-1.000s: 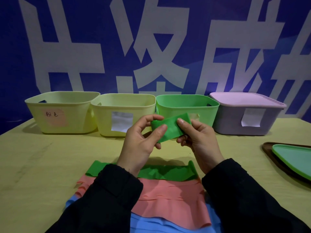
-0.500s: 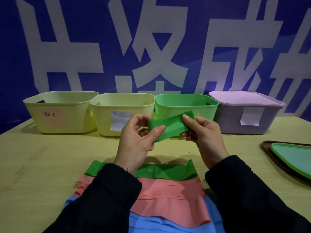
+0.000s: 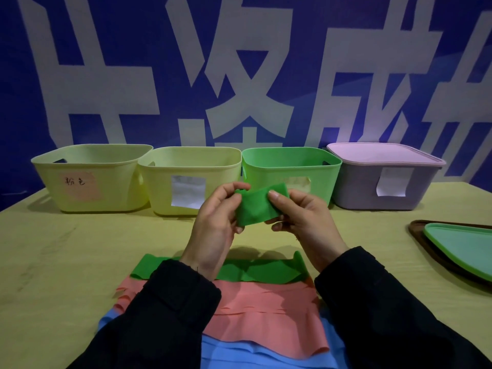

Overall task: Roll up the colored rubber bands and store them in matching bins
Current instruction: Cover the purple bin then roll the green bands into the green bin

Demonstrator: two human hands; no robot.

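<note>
Head view: both hands, left hand [image 3: 213, 222] and right hand [image 3: 306, 219], pinched a half-rolled green rubber band [image 3: 255, 206], the green bin [image 3: 290, 169] at 12 o'clock awaiting it, while green, pink [image 3: 266, 315] and blue [image 3: 239, 355] bands lay unrolled at 6 o'clock.

The green band [image 3: 259, 206] held between the hands looks like thin, matt, stretchy rubber, as do the wavy-edged pink bands [image 3: 266, 312] and blue bands [image 3: 253, 355] lying flat on the table. The green bin [image 3: 290, 166] and the yellow bins [image 3: 186, 166] are smooth plastic with a soft sheen, bearing paper labels [image 3: 188, 191]. The table [image 3: 66, 262] looks like pale matt wood with a faint grain.
</note>
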